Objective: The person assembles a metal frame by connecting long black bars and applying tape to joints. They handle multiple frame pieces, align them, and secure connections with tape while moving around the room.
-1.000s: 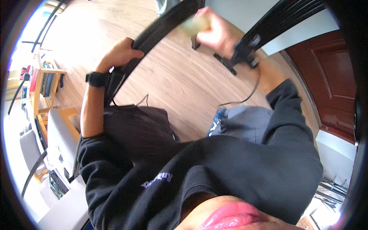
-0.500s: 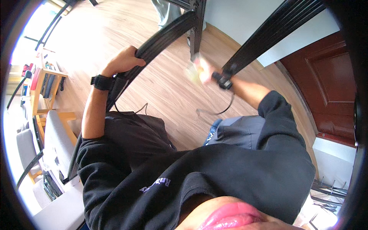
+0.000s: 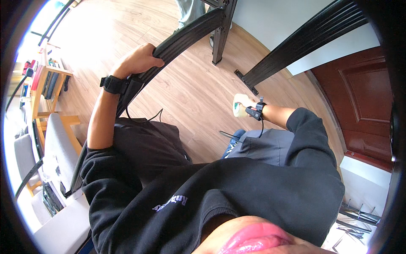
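My left hand (image 3: 138, 61) is wrapped over a long black ribbed metal beam (image 3: 188, 37), thumb along its top edge. This beam runs from beside my left leg up to a black upright post (image 3: 220, 40). Low at the right, my right hand (image 3: 251, 104) is closed round a pale yellowish roll of tape (image 3: 237, 108) with some green showing inside its ring. Its fingers are partly hidden by the roll. Beyond that hand stands a second black ribbed beam (image 3: 302, 40), ending in a flat foot plate (image 3: 246, 83) on the floor.
A person's leg (image 3: 189, 12) in light trousers is behind the post. A dark red door (image 3: 359, 106) is on the right. Grey chairs (image 3: 61, 135) and a wooden shelf (image 3: 50, 84) with books stand at the left. Black rods (image 3: 359, 216) lie at the lower right.
My right hand has come down and to the right with the tape roll, away from the post and below the second beam's foot. The left hand keeps its hold on the beam.
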The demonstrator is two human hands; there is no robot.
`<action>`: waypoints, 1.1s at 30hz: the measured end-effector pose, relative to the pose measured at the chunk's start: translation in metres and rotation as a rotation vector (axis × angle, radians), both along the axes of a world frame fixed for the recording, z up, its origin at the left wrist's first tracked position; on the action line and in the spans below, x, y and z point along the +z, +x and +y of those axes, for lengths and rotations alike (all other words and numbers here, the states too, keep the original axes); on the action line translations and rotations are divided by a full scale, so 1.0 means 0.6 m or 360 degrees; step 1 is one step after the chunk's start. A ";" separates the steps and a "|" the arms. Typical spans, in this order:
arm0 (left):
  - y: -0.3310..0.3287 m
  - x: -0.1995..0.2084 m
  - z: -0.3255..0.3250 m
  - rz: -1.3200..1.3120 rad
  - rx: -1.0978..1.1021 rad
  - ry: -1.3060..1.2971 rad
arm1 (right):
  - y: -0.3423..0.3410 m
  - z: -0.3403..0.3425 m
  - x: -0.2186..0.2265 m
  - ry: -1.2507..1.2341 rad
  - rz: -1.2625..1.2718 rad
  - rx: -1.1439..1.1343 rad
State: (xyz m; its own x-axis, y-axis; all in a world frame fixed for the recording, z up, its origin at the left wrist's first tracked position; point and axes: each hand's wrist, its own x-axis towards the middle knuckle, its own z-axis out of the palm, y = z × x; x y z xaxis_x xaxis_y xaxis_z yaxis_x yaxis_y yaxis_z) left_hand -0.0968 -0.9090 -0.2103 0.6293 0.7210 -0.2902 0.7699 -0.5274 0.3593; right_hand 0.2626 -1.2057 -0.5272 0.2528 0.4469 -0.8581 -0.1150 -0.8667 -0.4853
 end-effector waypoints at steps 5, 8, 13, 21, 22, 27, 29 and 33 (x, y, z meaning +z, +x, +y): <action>-0.005 -0.014 0.006 -0.0082 -0.0038 0.0028 | 0.032 -0.035 -0.082 -0.0030 -0.0059 -0.0037; -0.009 -0.017 0.005 -0.0138 -0.0058 0.0109 | 0.054 -0.043 -0.107 -0.0274 -0.0278 0.0057; -0.009 -0.016 0.008 -0.0100 -0.0079 0.0039 | 0.027 -0.041 -0.045 -0.0424 -0.0042 0.0076; -0.010 -0.015 0.005 -0.0095 -0.0017 -0.0040 | -0.046 0.257 0.290 0.1066 0.0405 0.0043; -0.010 -0.014 0.003 -0.0120 -0.0121 0.0182 | -0.049 0.272 0.296 0.1090 0.1226 -0.0712; -0.007 -0.010 0.005 -0.0088 -0.0054 0.0096 | -0.095 0.167 0.098 0.0538 0.0460 -0.0760; -0.006 -0.009 0.008 -0.0064 -0.0047 0.0038 | -0.104 0.100 0.003 0.0445 -0.0183 -0.0327; -0.005 -0.012 0.006 -0.0107 -0.0101 0.0026 | -0.080 0.014 -0.054 0.0003 -0.0139 -0.0074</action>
